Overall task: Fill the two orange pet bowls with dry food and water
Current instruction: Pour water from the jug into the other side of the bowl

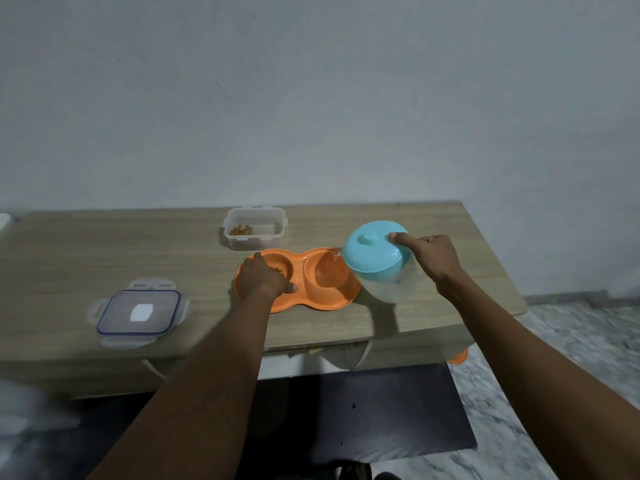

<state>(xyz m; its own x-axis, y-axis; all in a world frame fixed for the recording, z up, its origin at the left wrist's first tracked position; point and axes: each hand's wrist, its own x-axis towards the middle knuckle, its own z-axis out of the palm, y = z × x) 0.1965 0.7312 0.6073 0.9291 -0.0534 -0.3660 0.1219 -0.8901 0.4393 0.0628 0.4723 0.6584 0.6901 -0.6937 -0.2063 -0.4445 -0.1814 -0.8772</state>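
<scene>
- Sitting just below the middle of the frame, the orange double dish (311, 303) lies flat on the wooden table (86, 244).
- Its left bowl (288, 266) holds a little dry food (277, 270), mostly hidden by the hand above it.
- Its right bowl (329, 275) is uncovered; whether there is water in it cannot be told.
- The left hand (263, 277) lies over the left bowl, knuckles up, fingers bent down at the far rim and thumb on the near rim. Whether it grips the dish or only rests on it cannot be told.
- Right of the dish, the right hand (434, 258) grasps a translucent jug (391, 285) from its right side, with one finger (401, 239) stretched onto the light blue lid (374, 251).
- The jug is tilted left, its lid edge just beside the right bowl's rim.
- Behind the dish, toward the wall (311, 98), stands an open clear container (256, 241) with a few brown pellets (240, 230) in its left corner.
- At lower left of the tabletop lies a flat clear cover (138, 311) with a blue seal, well apart from the dish.
- Marbled floor (571, 341) shows at the right.
</scene>
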